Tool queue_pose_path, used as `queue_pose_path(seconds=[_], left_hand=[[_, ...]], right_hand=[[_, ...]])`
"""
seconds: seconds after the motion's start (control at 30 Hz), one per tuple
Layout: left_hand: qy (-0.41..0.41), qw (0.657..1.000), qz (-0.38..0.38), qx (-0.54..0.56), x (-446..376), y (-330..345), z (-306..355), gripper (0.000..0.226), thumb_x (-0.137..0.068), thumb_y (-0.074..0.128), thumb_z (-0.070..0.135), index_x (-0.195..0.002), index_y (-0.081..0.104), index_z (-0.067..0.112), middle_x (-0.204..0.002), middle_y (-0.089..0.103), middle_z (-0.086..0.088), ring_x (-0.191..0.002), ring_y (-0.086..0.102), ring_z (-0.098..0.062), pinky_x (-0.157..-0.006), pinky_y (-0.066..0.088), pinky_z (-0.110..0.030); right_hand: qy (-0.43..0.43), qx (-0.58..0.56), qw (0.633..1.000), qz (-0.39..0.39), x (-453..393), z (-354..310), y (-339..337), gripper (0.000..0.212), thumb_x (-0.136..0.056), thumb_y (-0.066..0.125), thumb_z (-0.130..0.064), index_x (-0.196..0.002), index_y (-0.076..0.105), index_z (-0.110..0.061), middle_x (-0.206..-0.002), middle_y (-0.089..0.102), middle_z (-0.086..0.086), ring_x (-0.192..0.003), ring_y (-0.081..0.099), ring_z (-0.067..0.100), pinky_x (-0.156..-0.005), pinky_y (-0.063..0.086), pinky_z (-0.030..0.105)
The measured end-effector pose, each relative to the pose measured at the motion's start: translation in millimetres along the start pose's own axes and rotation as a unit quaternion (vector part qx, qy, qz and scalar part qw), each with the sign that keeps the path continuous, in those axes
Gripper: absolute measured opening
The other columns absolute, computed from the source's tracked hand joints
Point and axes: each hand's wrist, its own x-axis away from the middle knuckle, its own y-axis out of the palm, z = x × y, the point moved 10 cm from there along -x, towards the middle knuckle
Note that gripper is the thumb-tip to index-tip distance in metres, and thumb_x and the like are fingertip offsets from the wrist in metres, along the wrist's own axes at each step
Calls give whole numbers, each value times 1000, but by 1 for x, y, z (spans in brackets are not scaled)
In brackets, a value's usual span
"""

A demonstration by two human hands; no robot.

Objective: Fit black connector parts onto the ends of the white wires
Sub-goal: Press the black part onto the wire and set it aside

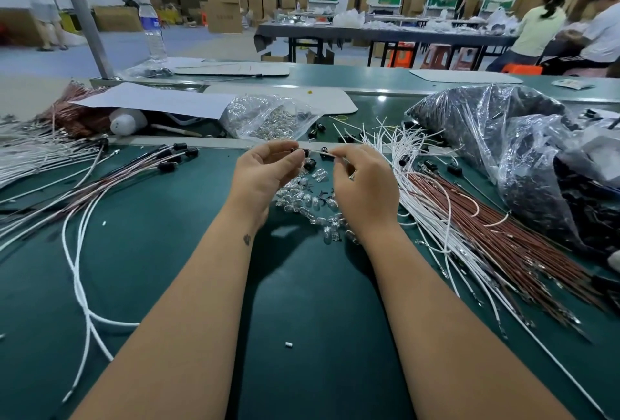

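Above the pile of little glass bulbs (310, 205) on the green counter (302, 302), the left hand (265, 171) pinches a small black connector (303, 152). The right hand (364, 184) pinches a white wire (320, 150), and its end touches the connector. More white wires (412, 164) lie right of the bulbs.

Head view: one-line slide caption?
Left hand holds a black connector as right hand feeds in a white wire above the green table.

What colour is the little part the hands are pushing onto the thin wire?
Black. The small black plastic connector sits on the thin white wire, seen best in the head view.
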Motion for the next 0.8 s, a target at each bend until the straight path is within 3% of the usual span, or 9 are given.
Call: queue_pose_path(seconds=[0.17,0.3,0.43,0.53,0.6,0.7,0.8], left_hand=[[-4,998,-17,-60,1,7,-3,16,-75,74,2,-88,68,7,-72,71,-1,-68,66,-11,-71,56,-20],[7,992,-32,-123,6,16,-4,13,-79,74,1,-89,68,5,-79,70,-9,-68,64,-11,-68,56,-20],[43,984,1,-174,5,11,3,14,-78,76,5,-91,70,3,-82,70,-13,-71,64,-14,-66,57,-21],[53,978,-10,-200,4,13,5,7,-83,72,5,-86,72,11,-81,71,-10,-70,64,-15,-72,58,-26],[60,972,-10,-226,3,12,6,14,-86,68,5,-83,72,17,-79,72,-7,-67,66,-13,-75,58,-29],[86,957,10,-277,2,5,13,15,-88,66,5,-82,70,19,-73,70,-3,-61,64,-12,-72,58,-30],[137,921,98,-353,2,-19,32,12,-92,62,11,-87,67,20,-72,65,4,-52,52,-1,-52,46,-17]], right_hand=[[-25,-7,999,-21,1,-5,4,17,-91,60,-12,-101,72,-15,-90,65,-1,-81,56,16,-69,46,28],[-20,-37,998,-45,0,-5,10,24,-89,59,-5,-111,68,-10,-106,67,4,-96,61,18,-84,51,34],[-28,-60,996,-54,1,-8,12,29,-84,62,-1,-112,67,-7,-104,65,5,-91,59,16,-83,50,30],[-32,-46,996,-77,1,-9,18,25,-85,65,-3,-110,69,-6,-102,64,9,-91,59,22,-84,49,32],[-24,-38,996,-76,0,-6,18,22,-87,64,-3,-107,70,-7,-100,64,9,-93,59,24,-86,48,35],[-46,72,995,-46,-2,-8,12,19,-88,63,-9,-105,69,-12,-99,64,4,-96,56,24,-92,33,31],[-65,196,978,30,-6,-11,-5,16,-83,67,-7,-98,67,-11,-95,62,4,-93,55,25,-92,25,31]])
